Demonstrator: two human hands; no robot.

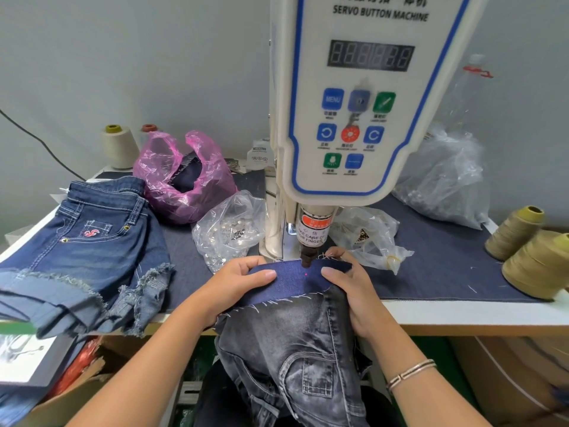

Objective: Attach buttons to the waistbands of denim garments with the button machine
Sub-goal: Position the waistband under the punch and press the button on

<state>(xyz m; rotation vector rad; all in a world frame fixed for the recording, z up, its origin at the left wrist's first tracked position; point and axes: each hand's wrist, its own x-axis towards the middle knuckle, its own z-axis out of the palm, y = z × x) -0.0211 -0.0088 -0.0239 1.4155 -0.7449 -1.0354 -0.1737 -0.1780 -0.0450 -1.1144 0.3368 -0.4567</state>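
A grey washed denim garment (295, 349) hangs over the table's front edge. Its dark blue waistband (295, 280) lies flat under the punch head (306, 258) of the white servo button machine (354, 118). A red laser dot shows on the waistband just below the punch. My left hand (237, 280) pinches the waistband's left part, thumb on top. My right hand (348, 278) grips its right end, fingers curled over the edge.
Blue denim shorts (86, 251) lie stacked at the left. A pink bag (184, 180) and clear bags of metal buttons (228, 229) sit behind my hands. Another clear bag (369, 238) lies right of the punch. Thread cones (535, 257) stand at the right edge.
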